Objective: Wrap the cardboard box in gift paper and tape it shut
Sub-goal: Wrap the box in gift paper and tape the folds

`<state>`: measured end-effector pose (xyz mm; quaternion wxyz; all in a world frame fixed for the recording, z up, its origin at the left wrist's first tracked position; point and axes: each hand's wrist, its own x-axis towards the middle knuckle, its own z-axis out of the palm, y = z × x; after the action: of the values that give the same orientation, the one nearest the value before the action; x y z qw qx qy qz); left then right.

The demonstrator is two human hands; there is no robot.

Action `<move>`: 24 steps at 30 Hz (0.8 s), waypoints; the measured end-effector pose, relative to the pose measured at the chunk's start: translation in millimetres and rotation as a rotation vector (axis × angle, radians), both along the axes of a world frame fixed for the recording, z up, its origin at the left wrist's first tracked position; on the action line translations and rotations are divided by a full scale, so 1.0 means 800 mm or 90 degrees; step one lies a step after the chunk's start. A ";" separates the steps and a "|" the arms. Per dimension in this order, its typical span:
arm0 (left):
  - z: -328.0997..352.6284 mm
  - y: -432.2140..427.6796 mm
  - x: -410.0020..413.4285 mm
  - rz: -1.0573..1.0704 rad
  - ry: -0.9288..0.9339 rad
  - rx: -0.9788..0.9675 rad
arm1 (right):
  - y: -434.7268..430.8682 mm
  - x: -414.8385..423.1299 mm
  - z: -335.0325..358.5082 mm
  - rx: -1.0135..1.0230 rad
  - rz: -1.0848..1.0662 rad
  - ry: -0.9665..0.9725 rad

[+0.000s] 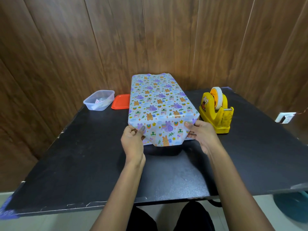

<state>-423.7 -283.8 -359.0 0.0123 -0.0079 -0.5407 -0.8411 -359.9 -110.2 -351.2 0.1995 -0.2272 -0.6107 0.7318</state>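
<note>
wrapped box (160, 100) between left hand (133, 140), right hand (202, 135)

A dark brown wood-panelled wall (66, 47) with vertical seams stands behind the black desk (83, 155), whose near edge is chipped. A white socket plate (285, 117) sits on the wall beyond the desk's right edge. Pale floor (50, 220) shows below the near edge.

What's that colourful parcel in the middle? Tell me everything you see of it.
The wrapped box lies lengthwise on the black table, covered in glossy pale gift paper printed with purple and orange cartoon animals. The near end's paper is folded down; the left hand and right hand pinch its two corners.
</note>
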 end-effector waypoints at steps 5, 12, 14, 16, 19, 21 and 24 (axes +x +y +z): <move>-0.019 0.007 0.003 0.019 -0.011 -0.063 | -0.001 0.001 -0.006 0.014 0.035 -0.006; -0.037 0.009 -0.006 0.016 -0.009 -0.196 | -0.005 -0.006 -0.018 0.063 0.009 -0.004; -0.039 0.011 -0.008 0.021 -0.015 -0.206 | -0.008 -0.007 -0.022 0.084 0.002 -0.017; -0.046 0.012 -0.008 0.021 -0.026 -0.233 | -0.010 -0.007 -0.029 0.112 -0.006 -0.037; -0.049 0.014 -0.004 0.026 -0.028 -0.288 | -0.012 -0.009 -0.040 0.124 -0.024 -0.052; -0.046 0.016 -0.002 0.034 -0.021 -0.338 | -0.015 -0.012 -0.045 0.129 -0.051 -0.054; -0.040 0.018 0.000 0.052 -0.016 -0.412 | -0.018 -0.016 -0.047 0.162 -0.077 -0.071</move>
<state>-423.4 -269.4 -391.0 0.0360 0.0205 -0.7802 -0.6241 -372.9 -125.0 -388.5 0.2365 -0.2769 -0.6939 0.6212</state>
